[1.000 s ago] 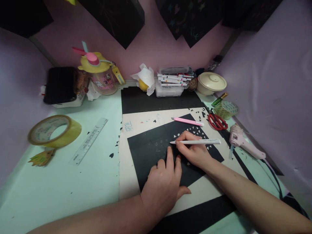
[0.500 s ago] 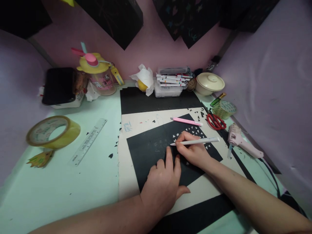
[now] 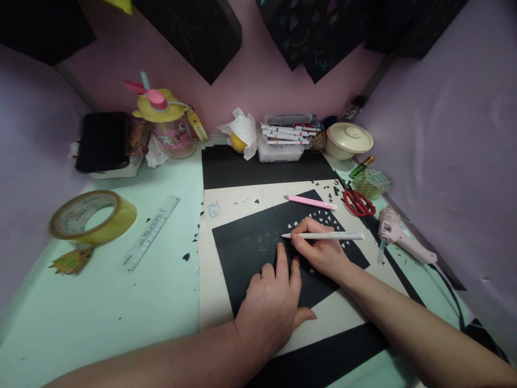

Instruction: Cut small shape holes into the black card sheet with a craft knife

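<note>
One white pen (image 3: pixel 333 236) is pinched in the right hand (image 3: pixel 319 249), tip at the black sheet (image 3: pixel 232 253); sheet held down by the left hand (image 3: pixel 269 302), fingers spread; star and triangle cut-outs (image 3: pixel 327 220) done at right; pale outlines (image 3: pixel 264 238) left of tip apparently uncut; white paper (image 3: pixel 212 302) underneath.

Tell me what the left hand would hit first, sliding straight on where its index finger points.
Probably the white pen: its tip sits just ahead of the index finger of the left hand. The right hand is close too, and depth leaves the exact gap unclear.
</note>
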Demonstrator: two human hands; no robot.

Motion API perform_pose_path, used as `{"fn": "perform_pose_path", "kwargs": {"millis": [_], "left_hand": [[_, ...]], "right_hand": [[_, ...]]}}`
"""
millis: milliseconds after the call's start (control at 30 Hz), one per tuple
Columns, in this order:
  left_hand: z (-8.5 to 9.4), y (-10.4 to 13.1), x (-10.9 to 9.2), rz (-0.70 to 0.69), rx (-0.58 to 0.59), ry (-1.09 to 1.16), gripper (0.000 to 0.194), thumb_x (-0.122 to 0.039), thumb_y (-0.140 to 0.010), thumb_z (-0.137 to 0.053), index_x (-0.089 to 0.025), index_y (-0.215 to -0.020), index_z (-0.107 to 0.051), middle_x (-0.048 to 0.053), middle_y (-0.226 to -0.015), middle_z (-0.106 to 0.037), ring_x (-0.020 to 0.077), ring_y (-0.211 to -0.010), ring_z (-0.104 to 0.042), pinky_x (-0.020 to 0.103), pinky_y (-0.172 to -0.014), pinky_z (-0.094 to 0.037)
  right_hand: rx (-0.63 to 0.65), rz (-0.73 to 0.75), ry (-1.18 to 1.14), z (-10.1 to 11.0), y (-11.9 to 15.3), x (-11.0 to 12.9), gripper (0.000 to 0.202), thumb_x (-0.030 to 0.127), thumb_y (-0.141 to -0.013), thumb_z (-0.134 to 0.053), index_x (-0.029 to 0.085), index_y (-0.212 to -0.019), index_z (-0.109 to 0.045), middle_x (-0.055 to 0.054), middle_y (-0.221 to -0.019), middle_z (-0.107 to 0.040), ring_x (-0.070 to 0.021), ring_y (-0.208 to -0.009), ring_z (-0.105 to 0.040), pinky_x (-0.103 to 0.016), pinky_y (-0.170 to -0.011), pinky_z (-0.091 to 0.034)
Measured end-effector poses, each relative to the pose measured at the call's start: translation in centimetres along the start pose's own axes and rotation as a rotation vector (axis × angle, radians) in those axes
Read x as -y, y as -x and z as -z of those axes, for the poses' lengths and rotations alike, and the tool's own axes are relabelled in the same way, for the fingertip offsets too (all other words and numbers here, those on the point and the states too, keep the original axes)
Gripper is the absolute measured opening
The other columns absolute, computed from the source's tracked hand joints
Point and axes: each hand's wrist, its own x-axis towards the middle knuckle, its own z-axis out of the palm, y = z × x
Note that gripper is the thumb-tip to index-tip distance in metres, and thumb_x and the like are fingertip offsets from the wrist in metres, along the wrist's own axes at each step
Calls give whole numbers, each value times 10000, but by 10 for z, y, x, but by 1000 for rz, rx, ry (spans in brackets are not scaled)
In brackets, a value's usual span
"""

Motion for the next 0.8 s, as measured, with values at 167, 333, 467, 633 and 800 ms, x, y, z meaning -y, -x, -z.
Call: {"fn": "perform_pose_path", "kwargs": {"millis": [167,333,467,633,800], "left_hand": [[0,0,-1,-1,6,4,833,-710,-716,-546,-150,-1331,-497,250,-1418,-395,257,-771,-618,353,-586,-532],[0,1,-1,-3,3,1,827,-706,-719,-547,-150,-1330,-499,251,-1417,-396,254,-759,-616,355,-582,-532],[0,1,0,-10,8,-2,829,-709,-721,-541,-151,-1332,-497,255,-1417,-394,252,-758,-615,346,-575,-523],[2,1,0,-9,21,-1,819,-703,-735,-529,-152,-1339,-488,256,-1424,-381,255,-765,-615,346,-576,-518],[1,0,0,-5,29,5,833,-706,-725,-540,-152,-1345,-480,254,-1426,-381,255,-777,-613,344,-581,-517]], "right_hand": [[10,-2,1,0,0,0,110,183,-830,-547,200,-722,-555,11,-660,-579,-127,-590,-533,-251,-560,-413],[-14,31,1,0,0,0,134,159,-810,-538,200,-686,-508,18,-640,-541,-121,-574,-495,-251,-552,-392],[-10,24,-10,1,-1,-1,144,155,-799,-529,205,-674,-480,20,-623,-527,-126,-574,-481,-251,-544,-383],[-21,7,-35,1,0,-2,141,162,-805,-532,208,-680,-486,18,-629,-534,-129,-576,-486,-254,-548,-391],[-5,7,-35,0,1,-2,131,177,-817,-548,205,-693,-520,11,-657,-561,-130,-588,-514,-257,-561,-408]]}}
